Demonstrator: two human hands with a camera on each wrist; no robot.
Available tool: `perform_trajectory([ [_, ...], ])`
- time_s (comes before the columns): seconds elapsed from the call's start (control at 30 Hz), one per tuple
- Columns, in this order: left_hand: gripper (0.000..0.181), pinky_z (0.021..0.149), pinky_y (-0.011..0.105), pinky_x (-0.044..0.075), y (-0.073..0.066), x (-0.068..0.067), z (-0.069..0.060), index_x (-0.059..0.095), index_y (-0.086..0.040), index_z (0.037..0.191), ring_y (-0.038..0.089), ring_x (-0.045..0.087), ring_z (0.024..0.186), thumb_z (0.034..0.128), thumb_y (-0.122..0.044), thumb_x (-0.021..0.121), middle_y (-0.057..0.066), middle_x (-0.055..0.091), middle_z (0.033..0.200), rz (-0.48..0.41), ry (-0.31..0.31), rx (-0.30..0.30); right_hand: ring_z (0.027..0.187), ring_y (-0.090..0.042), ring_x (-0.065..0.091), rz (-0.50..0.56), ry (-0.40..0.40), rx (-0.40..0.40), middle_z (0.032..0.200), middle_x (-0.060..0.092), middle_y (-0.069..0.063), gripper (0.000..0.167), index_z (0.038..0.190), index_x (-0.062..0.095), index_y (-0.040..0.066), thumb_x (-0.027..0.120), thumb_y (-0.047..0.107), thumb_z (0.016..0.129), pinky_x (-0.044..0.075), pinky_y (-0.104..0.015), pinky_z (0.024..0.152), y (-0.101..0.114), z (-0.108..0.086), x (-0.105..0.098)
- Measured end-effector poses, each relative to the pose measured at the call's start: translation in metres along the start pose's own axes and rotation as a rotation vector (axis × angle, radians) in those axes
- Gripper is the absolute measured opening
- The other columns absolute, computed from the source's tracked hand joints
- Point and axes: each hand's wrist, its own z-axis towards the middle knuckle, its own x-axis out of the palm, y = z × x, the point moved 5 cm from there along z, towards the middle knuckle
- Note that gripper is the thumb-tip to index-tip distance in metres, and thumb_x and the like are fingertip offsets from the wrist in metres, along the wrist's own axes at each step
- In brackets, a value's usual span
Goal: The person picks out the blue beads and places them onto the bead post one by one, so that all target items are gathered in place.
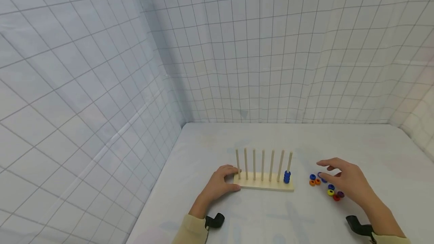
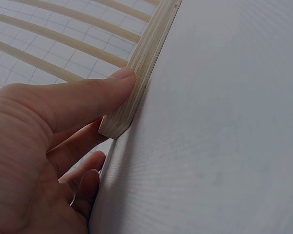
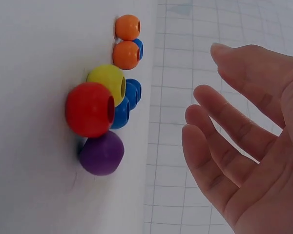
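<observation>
1. Far left: a white grid-patterned sheet hangs as a wall, and wraps round the back too.
2. Next, the left hand has the wooden peg rack pinched by its left end, thumb on the near edge, fingers round the end.
3. The rack sits mid-worktop, long axis running left to right, right end angled a touch toward the person. Its seven pegs all point up.
4. The rightmost peg is the one that's loaded: a little stack of blue beads sits low on it, bare wood poking out the top.
5. Just right of the rack, loose on the worktop: a blue bead with two orange beads beside it. Orange holes face up.
6. Then more blue beads, some partly under the right hand. That hand hovers with thumb and fingers spread apart, nothing gripped.
7. Nearer the person there's a tight bunch: a yellow bead and a red bead, holes up, plus a purple bead furthest right, tipped over a bit.
</observation>
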Motion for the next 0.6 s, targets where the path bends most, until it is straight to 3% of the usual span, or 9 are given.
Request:
perform_trajectory([
  [0.3, 0.057, 0.112, 0.05, 0.036, -0.002, -0.002, -0.002, 0.069, -0.022, 0.129, 0.024, 0.045, 0.134, 0.0772, -0.035, 0.089, 0.0, 0.057, 0.137, 0.005, -0.006, 0.001, 0.098, -0.025, 0.062, -0.034, 0.057, -0.044, 0.114, 0.068, 0.001, 0.024, 0.109, 0.076, 0.025, 0.081, 0.021, 0.086, 0.056, -0.027, 0.068, -0.018, -0.005, -0.011],
  [0.6, 0.058, 0.111, 0.05, 0.036, -0.002, 0.0, -0.001, 0.068, -0.022, 0.131, 0.025, 0.045, 0.135, 0.0782, -0.036, 0.088, 0.001, 0.056, 0.139, 0.006, 0.003, -0.004, 0.096, -0.024, 0.059, -0.013, 0.207, 0.052, 0.112, 0.069, -0.002, 0.022, 0.107, 0.077, 0.023, 0.08, 0.028, 0.087, 0.053, -0.034, 0.068, -0.034, -0.009, -0.007],
])
